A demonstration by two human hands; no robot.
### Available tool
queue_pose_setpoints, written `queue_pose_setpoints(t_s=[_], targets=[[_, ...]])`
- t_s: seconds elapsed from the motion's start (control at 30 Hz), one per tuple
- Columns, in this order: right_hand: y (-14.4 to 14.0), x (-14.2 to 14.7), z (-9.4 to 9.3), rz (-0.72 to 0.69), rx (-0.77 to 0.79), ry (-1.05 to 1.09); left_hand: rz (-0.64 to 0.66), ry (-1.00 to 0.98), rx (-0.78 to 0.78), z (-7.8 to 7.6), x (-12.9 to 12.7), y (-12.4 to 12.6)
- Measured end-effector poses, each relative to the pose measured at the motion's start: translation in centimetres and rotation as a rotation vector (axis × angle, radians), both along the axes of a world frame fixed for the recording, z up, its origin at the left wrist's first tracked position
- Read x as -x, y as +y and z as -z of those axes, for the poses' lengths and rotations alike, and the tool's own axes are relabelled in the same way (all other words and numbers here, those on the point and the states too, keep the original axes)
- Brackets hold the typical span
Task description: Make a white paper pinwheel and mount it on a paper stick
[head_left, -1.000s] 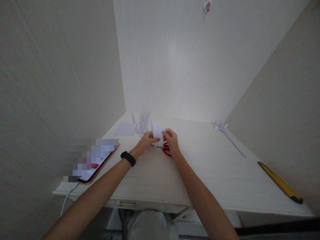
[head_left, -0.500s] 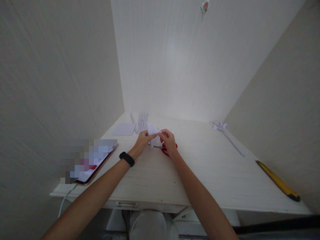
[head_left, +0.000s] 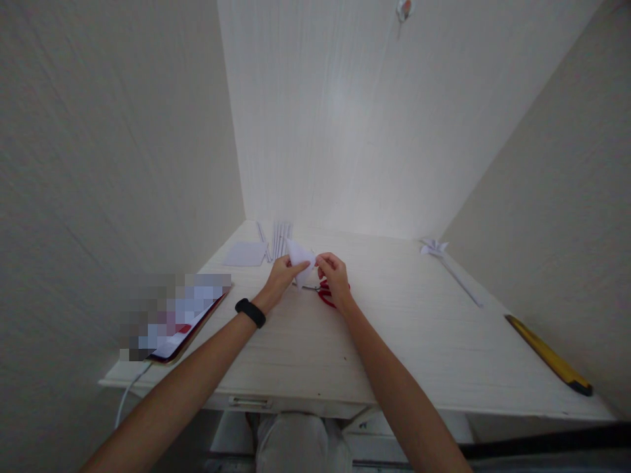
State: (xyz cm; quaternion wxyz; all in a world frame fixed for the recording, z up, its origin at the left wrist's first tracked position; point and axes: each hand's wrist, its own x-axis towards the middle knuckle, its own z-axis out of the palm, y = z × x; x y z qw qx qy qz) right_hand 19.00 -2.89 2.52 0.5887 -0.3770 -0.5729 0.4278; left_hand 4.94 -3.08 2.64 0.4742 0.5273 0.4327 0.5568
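At the far left of a white desk (head_left: pixel 414 335), a device with a blurred-out screen (head_left: pixel 190 318) lies near the side wall, a white cable (head_left: pixel 129 394) trailing over the front edge. The person's left forearm (head_left: pixel 197 387) rises from the lower left corner on a long diagonal, a black band (head_left: pixel 250 313) around the wrist. Beyond it, a flat sheet of paper (head_left: pixel 245 253) rests beside a row of slim white sticks (head_left: pixel 280 240) near the back wall.

At center, the left hand (head_left: pixel 280 277) holds a folded piece of white paper (head_left: pixel 300 253), thumb pressed across its near face and pointing right, fingers tucked behind. The paper stands raised above the desk, between the two hands. Below it lies a pair of scissors (head_left: pixel 324 286), blades to the left, red handles partly hidden by the right hand (head_left: pixel 336 272). That hand is drawn in narrow, fingers curled at the paper's right corner; whether they pinch it cannot be told. The right forearm (head_left: pixel 394 374) slants up and leftward from the bottom edge, mirroring its partner.

Farther right, a white paper pinwheel (head_left: pixel 434 248) lies on its stick (head_left: pixel 459 280), and a yellow tool with a dark end (head_left: pixel 547 355) rests along the right wall.
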Motion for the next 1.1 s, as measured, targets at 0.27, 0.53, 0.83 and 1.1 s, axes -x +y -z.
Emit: queue_pose_setpoints(t_s=[0.27,0.53,0.83,1.1], targets=[[-0.1,0.2,0.0,-0.011,0.050,-0.010,-0.007,0.069,-0.020,-0.2,0.0,-0.1],[-0.2,0.3,0.0,0.009,0.033,0.001,0.015,0.012,0.025,-0.4,0.0,-0.1],[-0.2,0.1,-0.3,0.037,0.047,-0.001,0.067,-0.046,-0.002,-1.2,0.2,-0.4],[0.2,-0.1,-0.3,0.073,0.014,0.013,0.042,-0.047,-0.012,-1.1,0.5,-0.1]])
